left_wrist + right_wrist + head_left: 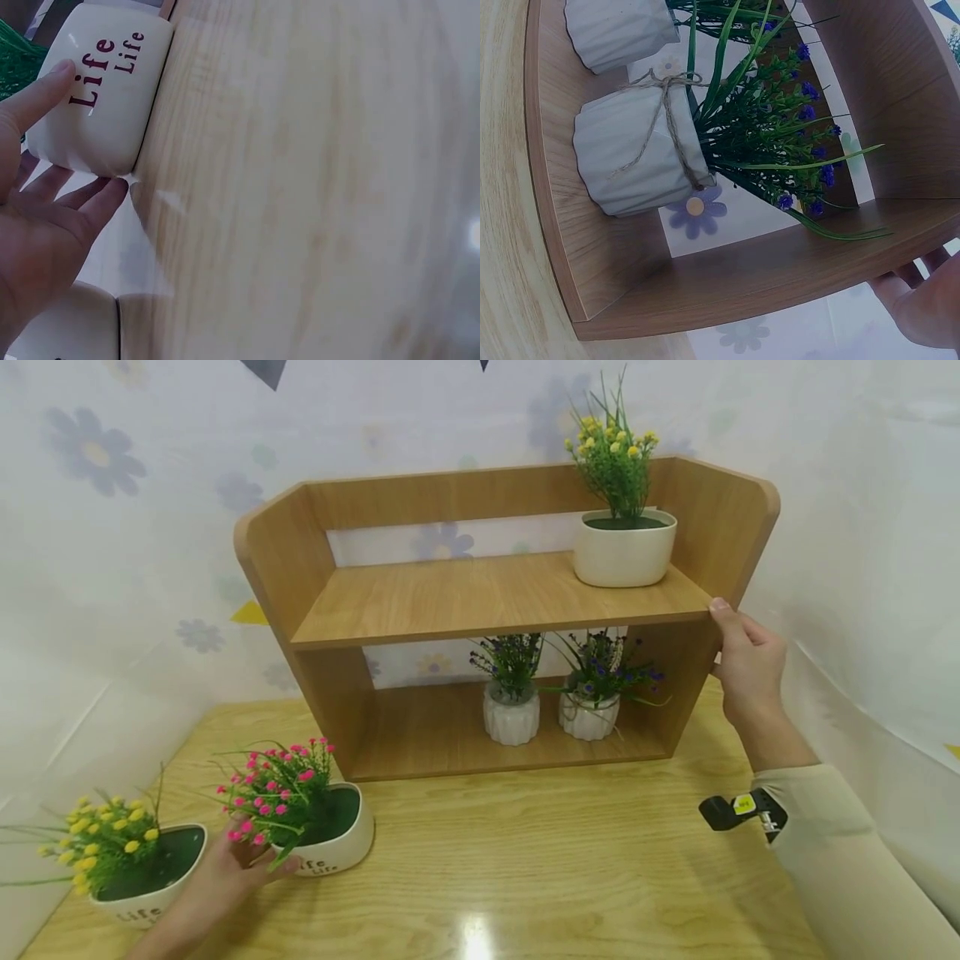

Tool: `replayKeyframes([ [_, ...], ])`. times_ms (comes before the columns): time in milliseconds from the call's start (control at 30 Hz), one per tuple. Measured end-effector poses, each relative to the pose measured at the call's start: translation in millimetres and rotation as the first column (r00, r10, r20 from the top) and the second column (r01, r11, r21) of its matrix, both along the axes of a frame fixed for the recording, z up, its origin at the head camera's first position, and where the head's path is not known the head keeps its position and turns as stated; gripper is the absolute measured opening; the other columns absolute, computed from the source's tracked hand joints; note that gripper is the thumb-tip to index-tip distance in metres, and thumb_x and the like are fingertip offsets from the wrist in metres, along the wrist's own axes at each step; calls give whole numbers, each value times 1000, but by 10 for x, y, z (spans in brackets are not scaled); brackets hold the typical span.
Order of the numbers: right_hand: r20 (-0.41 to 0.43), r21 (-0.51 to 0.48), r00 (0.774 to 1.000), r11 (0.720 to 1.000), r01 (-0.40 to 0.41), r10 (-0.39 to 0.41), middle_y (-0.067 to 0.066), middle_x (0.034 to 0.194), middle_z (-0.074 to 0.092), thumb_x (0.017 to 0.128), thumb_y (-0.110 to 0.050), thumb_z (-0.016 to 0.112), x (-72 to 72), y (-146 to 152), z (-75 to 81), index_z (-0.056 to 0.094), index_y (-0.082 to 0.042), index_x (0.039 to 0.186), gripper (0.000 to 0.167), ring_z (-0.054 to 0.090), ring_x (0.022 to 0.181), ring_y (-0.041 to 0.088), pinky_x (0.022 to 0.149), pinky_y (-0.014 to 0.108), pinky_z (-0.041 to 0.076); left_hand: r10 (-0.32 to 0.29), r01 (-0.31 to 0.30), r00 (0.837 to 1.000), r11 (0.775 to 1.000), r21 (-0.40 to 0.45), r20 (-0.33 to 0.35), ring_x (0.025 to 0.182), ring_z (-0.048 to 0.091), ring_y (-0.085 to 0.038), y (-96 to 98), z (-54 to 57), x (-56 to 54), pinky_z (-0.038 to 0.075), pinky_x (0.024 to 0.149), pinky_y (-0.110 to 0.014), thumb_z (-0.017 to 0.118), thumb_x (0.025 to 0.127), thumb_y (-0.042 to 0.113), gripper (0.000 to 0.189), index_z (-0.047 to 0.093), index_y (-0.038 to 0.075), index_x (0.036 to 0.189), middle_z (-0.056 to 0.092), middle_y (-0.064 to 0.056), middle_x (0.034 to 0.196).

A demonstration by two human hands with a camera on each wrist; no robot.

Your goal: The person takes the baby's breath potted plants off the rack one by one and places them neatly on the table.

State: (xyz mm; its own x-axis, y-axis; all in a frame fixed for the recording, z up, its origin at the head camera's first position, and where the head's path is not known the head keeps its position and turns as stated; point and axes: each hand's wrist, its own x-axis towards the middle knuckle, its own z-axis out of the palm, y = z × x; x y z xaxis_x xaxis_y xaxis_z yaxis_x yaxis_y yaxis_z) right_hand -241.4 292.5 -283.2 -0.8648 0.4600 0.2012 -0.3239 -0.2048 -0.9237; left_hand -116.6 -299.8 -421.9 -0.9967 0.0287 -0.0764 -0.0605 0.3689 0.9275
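My left hand (236,868) is at the left end of a white oval pot of pink flowers (337,847) on the table. In the left wrist view, the thumb lies on the pot's lettered face (112,82) and the fingers meet its end, gripping it. My right hand (753,664) holds the right side of a two-tier wooden shelf (450,597), thumb on the upper board's front corner. Its fingers go behind the side panel, partly hidden. Close to that hand, in the right wrist view, stands a ribbed white pot (634,150) with purple flowers and twine.
A second oval pot with yellow flowers (146,893) stands left of my left hand. Another pot of yellow flowers (626,552) occupies the upper board's right end. Two ribbed pots share the lower tier, one of them the left ribbed pot (512,717). Patterned cloth (150,568) hangs behind.
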Motion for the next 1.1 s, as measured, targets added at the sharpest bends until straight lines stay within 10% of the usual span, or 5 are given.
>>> replayKeyframes([
  [167, -4, -10, 1000, 1000, -7, 7, -5, 107, 68, 90, -28, 78, -10, -5, -3, 79, -1, 81, 29, 56, 95, 13, 62, 23, 56, -38, 35, 997, 999, -40, -66, 122, 53, -18, 7, 35, 26, 50, 91, -21, 80, 85, 5, 85, 27, -2, 152, 44, -28, 147],
  [467, 7, -7, 1000, 1000, -5, 5, -3, 116, 66, 90, -30, 77, 8, -4, 5, 78, 0, 82, 30, 54, 103, 14, 62, 23, 56, -40, 37, 996, 999, 39, 81, 136, 27, -49, -78, 81, 119, 49, 90, -18, 74, 91, 5, 112, -18, -1, 155, 10, -44, 153],
  [733, -13, -25, 1000, 1000, -12, 12, -4, 114, 66, 90, -28, 78, 11, -15, 12, 79, -1, 84, 27, 57, 96, 14, 62, 23, 57, -131, 140, 990, 965, 221, -58, 115, 50, 12, -206, -10, 276, 48, 91, -15, 67, 87, -14, 93, 7, 9, 155, -2, -42, 155],
  [967, 0, -30, 1000, 999, -12, 12, -4, 121, 65, 90, -29, 78, 16, 6, 21, 80, -4, 86, 25, 56, 103, 13, 63, 23, 57, -167, 170, 985, 975, 140, -29, 117, 53, 8, -324, -49, 477, 54, 86, -23, 63, 94, -7, 75, 22, 17, 152, 39, 30, 142],
  [1100, -6, -13, 1000, 1000, -11, 11, -3, 117, 66, 90, -29, 77, 19, -3, 16, 81, -4, 88, 26, 57, 103, 14, 63, 22, 57, -186, 183, 983, 971, 157, 5, 116, 56, 3, -370, -67, 598, 57, 84, -31, 61, 95, -6, 74, 25, 18, 154, 43, 33, 139],
])
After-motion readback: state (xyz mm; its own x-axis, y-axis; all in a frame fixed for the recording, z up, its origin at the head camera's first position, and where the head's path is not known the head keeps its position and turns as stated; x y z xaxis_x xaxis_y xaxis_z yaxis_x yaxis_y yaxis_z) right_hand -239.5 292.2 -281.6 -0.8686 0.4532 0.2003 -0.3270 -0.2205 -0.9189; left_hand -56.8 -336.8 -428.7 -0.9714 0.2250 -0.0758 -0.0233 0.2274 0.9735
